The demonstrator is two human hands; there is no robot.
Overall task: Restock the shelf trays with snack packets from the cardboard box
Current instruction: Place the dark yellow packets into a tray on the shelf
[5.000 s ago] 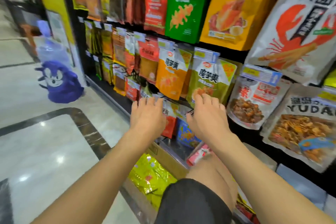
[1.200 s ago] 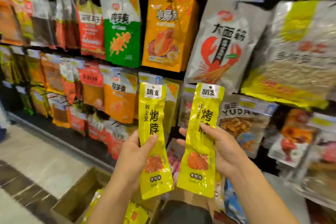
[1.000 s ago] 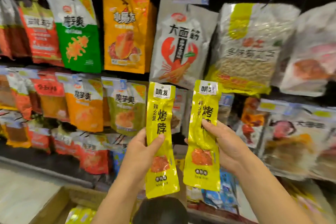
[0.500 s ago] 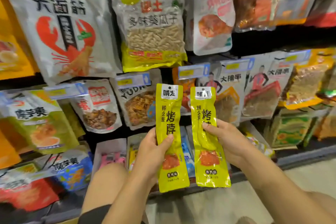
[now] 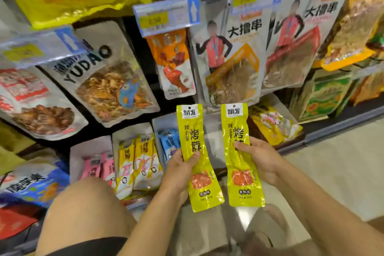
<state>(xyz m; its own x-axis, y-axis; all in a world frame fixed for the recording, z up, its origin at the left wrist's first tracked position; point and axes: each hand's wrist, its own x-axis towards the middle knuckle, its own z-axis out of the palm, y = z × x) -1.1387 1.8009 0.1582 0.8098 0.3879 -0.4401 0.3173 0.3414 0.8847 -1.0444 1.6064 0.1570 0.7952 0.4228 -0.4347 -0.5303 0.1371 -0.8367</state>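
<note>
My left grip (image 5: 178, 174) is closed around one long yellow snack packet (image 5: 198, 158), thumb pressed across its front near the middle, fingers wrapped behind. My right grip (image 5: 262, 160) is closed on a second yellow packet (image 5: 241, 156) the same way, thumb on the front, palm behind. Both packets stand upright, side by side with a narrow gap between them, held in front of the lowest shelf row.

Behind and below the packets sit white shelf trays (image 5: 76, 151). One tray holds pink packets (image 5: 99, 167), the next holds yellow packets (image 5: 139, 162) like mine, and a blue packet (image 5: 169, 141) stands just left of my left-hand packet. Large hanging bags fill the rows above, among them a grey YUDAO bag (image 5: 108, 77). My bare knee (image 5: 87, 208) is at lower left, against the tray fronts. The cardboard box is not in sight.
</note>
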